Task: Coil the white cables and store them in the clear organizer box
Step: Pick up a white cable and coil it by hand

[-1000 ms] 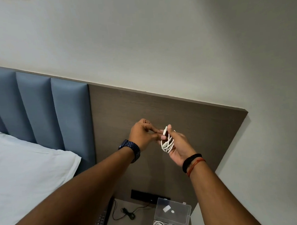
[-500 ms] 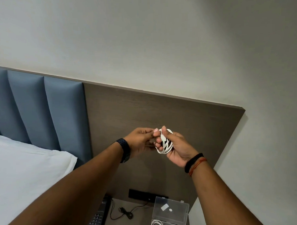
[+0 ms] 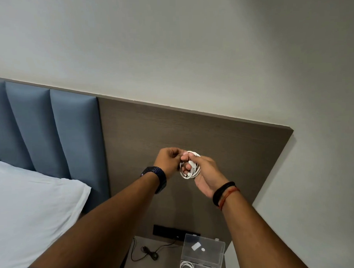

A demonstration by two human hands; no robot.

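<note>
A white cable [image 3: 190, 167] is wound into a small coil in mid-air in front of the brown wall panel. My right hand [image 3: 205, 174] holds the coil, thumb across its top. My left hand [image 3: 169, 161] pinches the coil's left side, fingers closed on a strand. Far below, the clear organizer box [image 3: 204, 251] stands on the bedside table with its lid raised. Two coiled white cables [image 3: 186, 267] lie in its compartments at the bottom edge of the view.
A black cord [image 3: 148, 253] trails over the bedside table [image 3: 168, 260] from a black socket strip [image 3: 171, 231]. A white pillow [image 3: 34, 201] and the blue padded headboard [image 3: 51, 130] fill the left. Grey wall is behind and to the right.
The coil has tightened into a rounder bundle. My left hand moved in against the coil, and both hands shifted slightly lower in the view as my head moved.
</note>
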